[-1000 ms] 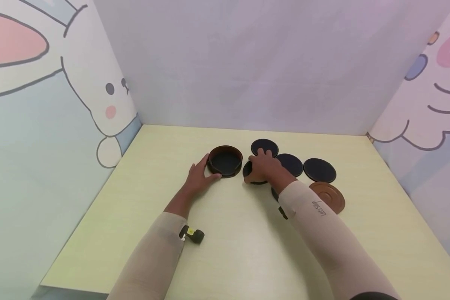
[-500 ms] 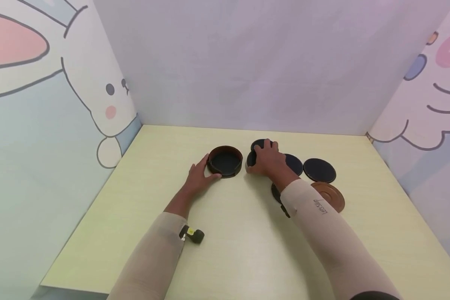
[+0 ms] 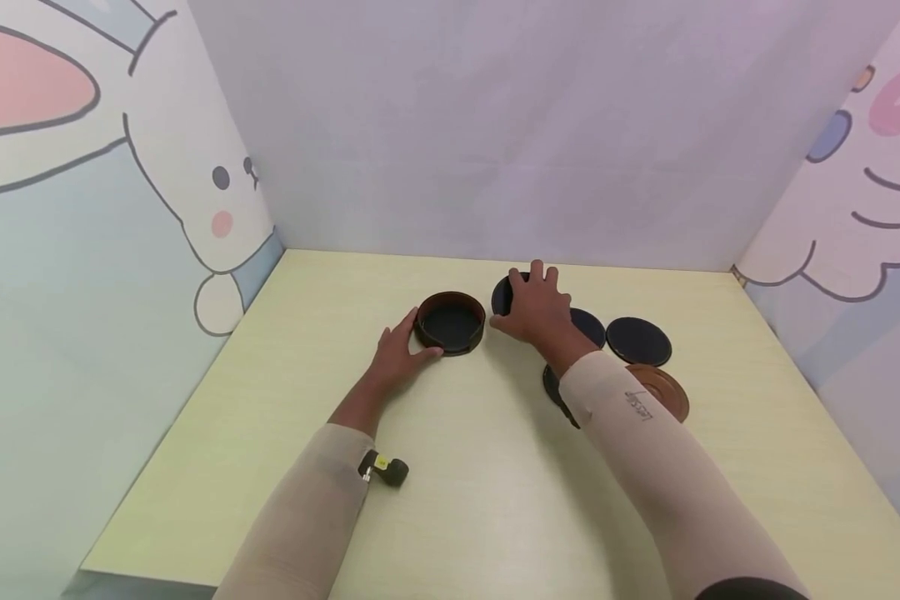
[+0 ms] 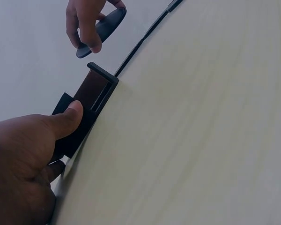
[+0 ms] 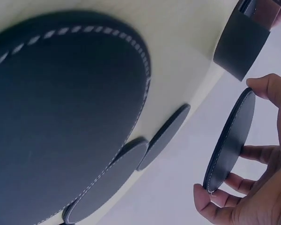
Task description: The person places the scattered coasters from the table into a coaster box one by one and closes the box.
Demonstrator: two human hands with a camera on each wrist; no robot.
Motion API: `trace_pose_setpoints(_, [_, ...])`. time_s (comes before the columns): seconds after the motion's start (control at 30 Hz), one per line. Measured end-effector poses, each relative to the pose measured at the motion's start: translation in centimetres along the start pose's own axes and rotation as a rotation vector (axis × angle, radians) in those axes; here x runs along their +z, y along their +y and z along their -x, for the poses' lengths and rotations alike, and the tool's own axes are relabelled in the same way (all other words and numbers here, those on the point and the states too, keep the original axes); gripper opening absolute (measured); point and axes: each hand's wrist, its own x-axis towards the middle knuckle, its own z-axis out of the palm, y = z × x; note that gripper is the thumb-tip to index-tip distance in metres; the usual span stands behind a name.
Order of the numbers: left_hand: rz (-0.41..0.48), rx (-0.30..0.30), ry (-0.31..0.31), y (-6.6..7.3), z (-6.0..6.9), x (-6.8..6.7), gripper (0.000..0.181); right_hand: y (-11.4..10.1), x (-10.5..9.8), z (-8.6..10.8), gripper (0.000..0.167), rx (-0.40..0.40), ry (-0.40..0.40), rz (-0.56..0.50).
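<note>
Works at a pale yellow table (image 3: 450,517), beside a rabbit-printed wall (image 3: 195,167) at far left. Reaches in with an arm in a beige left sleeve (image 3: 300,508), with a small black camera (image 3: 394,472) worn at the wrist. Grips with the left hand (image 3: 396,360) a round dark holder (image 3: 452,301) set on the table, brown inside and cut away at the near side, with thumb and fingers curled against its outer wall. Just right of the holder, pinches a tilted black disc (image 3: 503,297) by its edge in the right hand (image 3: 536,312), between thumb and fingertips, clear of the table and near the holder but apart from it; shows pale stitching along the rim in the right wrist view. Partly hides behind the right sleeve (image 3: 645,450) a nearer black disc (image 3: 554,387) on the table. Farther along, looks down on a middle black disc (image 3: 588,326), a rightmost black disc (image 3: 640,341) just beside it and a ringed brown disc (image 3: 666,392) partly covered by the sleeve. At far right, takes in a second printed wall (image 3: 855,200).
</note>
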Motion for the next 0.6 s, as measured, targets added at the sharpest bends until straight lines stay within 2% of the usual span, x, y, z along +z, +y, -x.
trace_pose_setpoints(0.23, [0.004,-0.028,-0.007,0.1,0.0,0.0,0.099,-1.5,0.3,-0.1,0.096,-0.03,-0.011,-0.006])
trace_pose_setpoints(0.4, [-0.017,-0.012,-0.01,0.0,-0.1,0.0,0.099,-2.6,0.3,-0.3,0.094,-0.048,-0.009,-0.033])
trace_pose_setpoints(0.6, [-0.018,-0.012,-0.021,0.0,-0.2,-0.1,0.099,-3.8,0.6,-0.6,0.093,-0.1,-0.01,-0.012])
